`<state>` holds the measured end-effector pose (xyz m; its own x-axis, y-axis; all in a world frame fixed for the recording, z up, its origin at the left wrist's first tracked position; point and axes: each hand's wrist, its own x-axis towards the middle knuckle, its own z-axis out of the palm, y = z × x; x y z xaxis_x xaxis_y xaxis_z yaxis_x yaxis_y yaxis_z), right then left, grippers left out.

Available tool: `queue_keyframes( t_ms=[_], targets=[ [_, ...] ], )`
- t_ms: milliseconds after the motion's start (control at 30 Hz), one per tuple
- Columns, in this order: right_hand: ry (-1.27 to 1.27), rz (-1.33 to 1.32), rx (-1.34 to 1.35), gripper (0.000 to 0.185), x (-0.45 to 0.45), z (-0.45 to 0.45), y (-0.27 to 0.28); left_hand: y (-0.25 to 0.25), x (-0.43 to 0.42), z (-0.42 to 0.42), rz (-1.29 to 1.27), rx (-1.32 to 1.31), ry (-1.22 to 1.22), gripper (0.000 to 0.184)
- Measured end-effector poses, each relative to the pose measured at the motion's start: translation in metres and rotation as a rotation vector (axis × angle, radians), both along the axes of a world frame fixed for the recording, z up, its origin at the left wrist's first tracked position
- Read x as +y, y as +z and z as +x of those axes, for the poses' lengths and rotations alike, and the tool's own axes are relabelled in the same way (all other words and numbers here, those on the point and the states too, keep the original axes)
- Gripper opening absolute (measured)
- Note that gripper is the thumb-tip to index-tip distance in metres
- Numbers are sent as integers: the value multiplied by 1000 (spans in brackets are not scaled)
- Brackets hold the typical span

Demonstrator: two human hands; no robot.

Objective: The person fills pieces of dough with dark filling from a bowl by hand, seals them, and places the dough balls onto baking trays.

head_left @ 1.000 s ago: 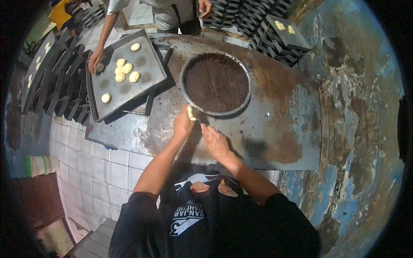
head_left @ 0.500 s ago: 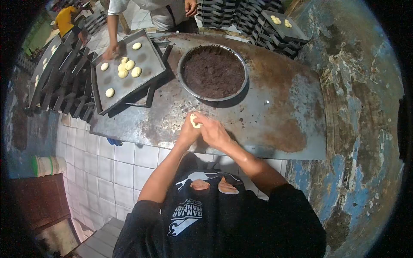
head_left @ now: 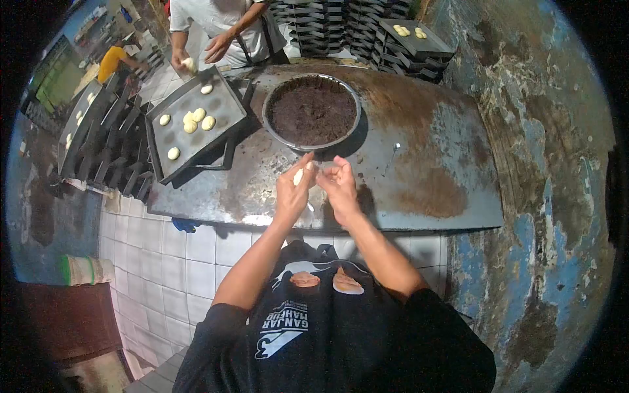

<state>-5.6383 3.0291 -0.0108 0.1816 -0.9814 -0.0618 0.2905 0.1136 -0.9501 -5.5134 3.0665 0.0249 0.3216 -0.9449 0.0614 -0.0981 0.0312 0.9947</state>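
My left hand (head_left: 293,190) holds a pale piece of dough (head_left: 298,177) between thumb and fingers, just in front of a round metal bowl (head_left: 266,121). Dark brown crumbly filling (head_left: 312,108) fills much of this bowl. Close beside it on the right, my right hand (head_left: 341,188) is raised with its fingers apart and slightly curled; nothing shows in it. Several pale dough balls (head_left: 208,122) lie on a dark square tray (head_left: 187,147) at the left of the metal table (head_left: 419,150).
Across the table a co-worker (head_left: 216,26) holds a dough piece (head_left: 189,64) above the tray's far corner. Stacked dark trays (head_left: 314,29) stand behind, and another tray with dough (head_left: 426,42) is at the back right. A small shiny object (head_left: 396,147) lies on the table.
My hands, together half a second ago, have come apart, and the dough stays in my left hand. The co-worker's hand has left the tray surface and lifted a dough piece.
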Motion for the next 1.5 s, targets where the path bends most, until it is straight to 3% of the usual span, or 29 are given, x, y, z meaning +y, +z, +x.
queue_keyframes(
  t_ms=[100, 233, 267, 367, 433, 500, 567, 600, 667, 700, 733, 767, 800, 833, 867, 900, 967, 1067, 1100, 1167, 1267, 1300, 1367, 1400, 1433, 1500],
  targets=[
    [330, 203, -202, 68, -16, -27, 15, 13, 14, 3, -25, -224, -146, 39],
    [648, -564, 714, 51, -2, -23, 83, 13, 28, 24, 101, -381, -297, 45],
    [595, -703, 657, 44, 4, -17, 86, 19, 30, 34, 172, -475, -409, 43],
    [403, -396, -7, 50, -1, 8, 68, 38, 44, 49, 377, -183, -223, 43],
    [316, -430, 127, 58, -11, 15, 66, 36, 52, 63, 193, -179, -183, 53],
    [639, -224, 52, 56, -17, 31, 68, 28, 54, 71, 50, -200, -102, 63],
    [834, -438, 420, 50, -20, 47, 84, 28, 62, 88, 224, -266, -202, 64],
    [930, -562, 607, 47, -24, 59, 97, 26, 64, 95, 202, -240, -241, 55],
    [842, -648, 555, 47, -12, 87, 105, 28, 67, 123, 190, -206, -352, 38],
    [800, -682, 529, 47, -3, 102, 104, 27, 71, 132, 216, -67, -225, 37],
    [730, -366, 154, 51, 1, 121, 92, 27, 73, 142, 235, 73, -98, 37],
    [592, -564, 225, 52, 2, 138, 77, 33, 73, 152, 249, 216, 32, 37],
    [451, -765, 287, 53, 4, 156, 63, 23, 70, 174, 220, 405, -2, 54],
    [305, -962, 339, 55, 7, 174, 54, 14, 69, 189, 166, 539, 29, 59],
    [465, -980, 381, 57, 17, 194, 50, 16, 67, 198, 113, 672, 58, 63],
    [464, -1024, 318, 57, 22, 217, 36, 15, 64, 211, 59, 803, 81, 68],
    [414, -705, 407, 49, 25, 266, 22, -7, 57, 251, 14, 779, 75, 70],
    [616, 148, 83, 41, 18, 344, 20, -14, 47, 310, -26, 329, 254, 59],
    [749, 352, -159, 35, 18, 368, 30, 2, 44, 327, 27, 455, 365, 56],
    [881, 534, -143, 33, -1, 417, 24, -17, 38, 371, 0, 609, 404, 58],
    [1060, 608, -15, 26, -50, 497, 14, -26, 31, 439, 14, 792, 469, 57],
    [1104, 592, 54, 26, -67, 527, 12, -45, 26, 460, -169, 806, 472, 62],
    [978, 209, 538, 34, -92, 593, 24, -47, 29, 494, -24, 651, 684, 68],
    [895, -131, 689, 37, -109, 625, 4, -51, 38, 512, -6, 532, 685, 69],
    [795, -472, 818, 39, -126, 650, -21, -71, 49, 525, -111, 654, 687, 65],
    [812, -865, 981, 44, -155, 693, -78, -76, 84, 541, 3, 597, 691, 62]
  ],
)
